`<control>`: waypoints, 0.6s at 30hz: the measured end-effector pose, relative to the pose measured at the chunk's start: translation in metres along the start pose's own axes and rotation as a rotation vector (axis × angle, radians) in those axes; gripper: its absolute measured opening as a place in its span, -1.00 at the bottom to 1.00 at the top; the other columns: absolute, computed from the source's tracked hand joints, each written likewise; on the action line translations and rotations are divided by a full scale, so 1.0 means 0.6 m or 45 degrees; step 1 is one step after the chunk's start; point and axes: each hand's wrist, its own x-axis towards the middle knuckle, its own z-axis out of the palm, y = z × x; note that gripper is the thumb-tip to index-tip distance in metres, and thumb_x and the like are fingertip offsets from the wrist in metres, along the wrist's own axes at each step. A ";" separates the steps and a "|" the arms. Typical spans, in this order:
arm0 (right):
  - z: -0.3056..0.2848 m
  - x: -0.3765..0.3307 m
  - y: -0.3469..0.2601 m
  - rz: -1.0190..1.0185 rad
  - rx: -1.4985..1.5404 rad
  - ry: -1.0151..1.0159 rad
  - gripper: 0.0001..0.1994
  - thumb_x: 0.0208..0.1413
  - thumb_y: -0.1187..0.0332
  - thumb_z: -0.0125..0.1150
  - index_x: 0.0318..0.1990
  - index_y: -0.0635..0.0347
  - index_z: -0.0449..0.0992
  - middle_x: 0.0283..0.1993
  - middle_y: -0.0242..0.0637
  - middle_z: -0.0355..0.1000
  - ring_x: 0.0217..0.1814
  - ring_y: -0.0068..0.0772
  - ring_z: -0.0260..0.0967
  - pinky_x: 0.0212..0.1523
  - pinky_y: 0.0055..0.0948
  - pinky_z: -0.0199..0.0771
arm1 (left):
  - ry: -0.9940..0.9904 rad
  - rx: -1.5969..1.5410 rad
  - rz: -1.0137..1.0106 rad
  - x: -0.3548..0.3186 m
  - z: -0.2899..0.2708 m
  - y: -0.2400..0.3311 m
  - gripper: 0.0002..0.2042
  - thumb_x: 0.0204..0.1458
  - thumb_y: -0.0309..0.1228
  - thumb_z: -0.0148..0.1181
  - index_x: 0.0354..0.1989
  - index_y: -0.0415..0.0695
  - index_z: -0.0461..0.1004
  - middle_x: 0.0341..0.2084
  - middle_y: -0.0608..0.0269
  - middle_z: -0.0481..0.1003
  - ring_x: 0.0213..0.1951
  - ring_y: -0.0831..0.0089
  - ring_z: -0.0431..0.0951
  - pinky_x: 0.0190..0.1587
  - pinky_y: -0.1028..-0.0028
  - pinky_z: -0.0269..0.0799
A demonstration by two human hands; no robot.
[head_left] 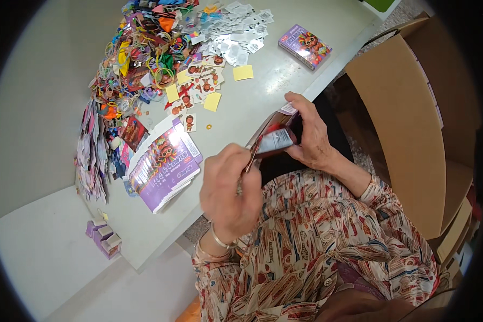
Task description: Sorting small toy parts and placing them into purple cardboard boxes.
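Close to my body, over the table's near edge, both hands are at a small carton (pixel 265 127) with purple-white printing at its far end. My right hand (pixel 315 137) is closed around its right side. The fingers of my left hand (pixel 232 185), slightly blurred, are curled onto its near left edge. Between the hands a small dark-red packet (pixel 275 140) with a silvery label sticks out; how far it sits inside the carton is hidden. To the left lies a fanned stack of flat purple cartons (pixel 169 180). One filled purple box (pixel 305 46) lies at the far right.
Far left on the table (pixel 263 88) is a heap of colourful small trinkets (pixel 139 64), with white labelled packets (pixel 236 35) behind. Character cards (pixel 201 80) and yellow paper squares (pixel 243 72) lie nearer. Shiny pouches (pixel 93 153) edge the heap. A large cardboard box (pixel 397 129) stands right.
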 end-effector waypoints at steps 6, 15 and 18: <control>-0.012 0.007 -0.015 0.118 -0.191 -0.051 -0.19 -0.28 0.42 0.44 0.19 0.39 0.13 0.15 0.07 0.26 0.11 0.12 0.30 0.09 -0.19 0.38 | 0.125 0.326 0.185 -0.012 0.039 -0.031 -0.62 -0.27 -0.78 0.22 -0.17 -0.30 0.44 -0.29 0.00 0.49 -0.37 0.15 0.48 -0.36 0.36 0.42; -0.024 0.015 -0.035 0.201 -0.168 -0.175 -0.19 -0.28 0.38 0.44 0.19 0.41 0.15 0.03 0.05 0.31 0.01 0.06 0.32 -0.01 -0.20 0.40 | -0.044 0.385 0.267 0.000 0.018 -0.056 -0.69 -0.17 -0.76 0.19 -0.18 -0.30 0.43 -0.29 0.03 0.48 -0.33 0.14 0.48 -0.30 0.33 0.43; -0.031 0.017 -0.038 0.195 -0.184 -0.212 -0.18 -0.29 0.36 0.45 0.19 0.41 0.15 0.03 0.05 0.31 0.01 0.05 0.32 -0.01 -0.20 0.40 | -0.089 0.054 -0.166 -0.002 0.010 -0.064 -0.74 -0.04 -0.73 0.18 -0.14 -0.28 0.43 -0.30 0.13 0.48 -0.33 0.41 0.48 -0.26 0.48 0.41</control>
